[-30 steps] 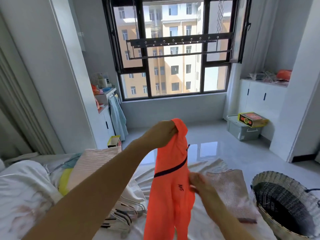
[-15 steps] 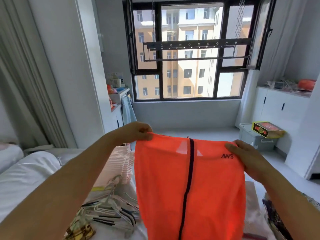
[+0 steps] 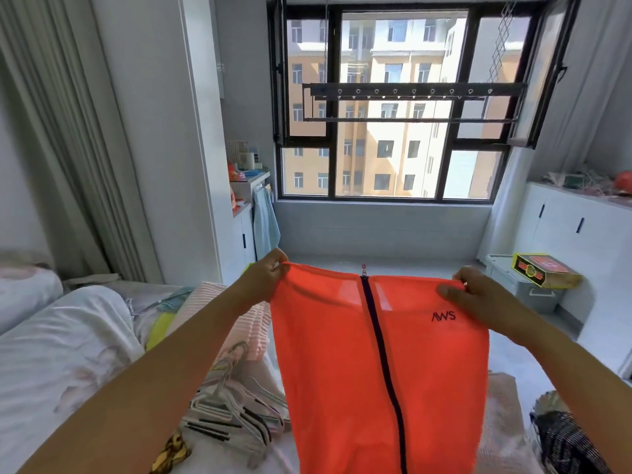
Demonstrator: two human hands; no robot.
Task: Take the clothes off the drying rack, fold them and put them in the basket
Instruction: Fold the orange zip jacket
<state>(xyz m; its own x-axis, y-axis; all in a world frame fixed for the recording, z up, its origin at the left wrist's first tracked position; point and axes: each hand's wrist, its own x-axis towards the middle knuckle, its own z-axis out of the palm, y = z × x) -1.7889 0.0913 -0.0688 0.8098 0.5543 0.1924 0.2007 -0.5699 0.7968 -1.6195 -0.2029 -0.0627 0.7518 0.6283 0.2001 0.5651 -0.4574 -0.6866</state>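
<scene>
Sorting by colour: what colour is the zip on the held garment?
Dark, near black, down the orange garment; head view.

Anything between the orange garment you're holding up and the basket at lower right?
Nothing visible blocks it. The orange garment hangs spread between the left hand and right hand. The basket sits at lower right, partly hidden behind the right forearm.

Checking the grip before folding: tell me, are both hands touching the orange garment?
Touching. Head view: left hand and right hand each pinch a top corner of the orange garment.
</scene>
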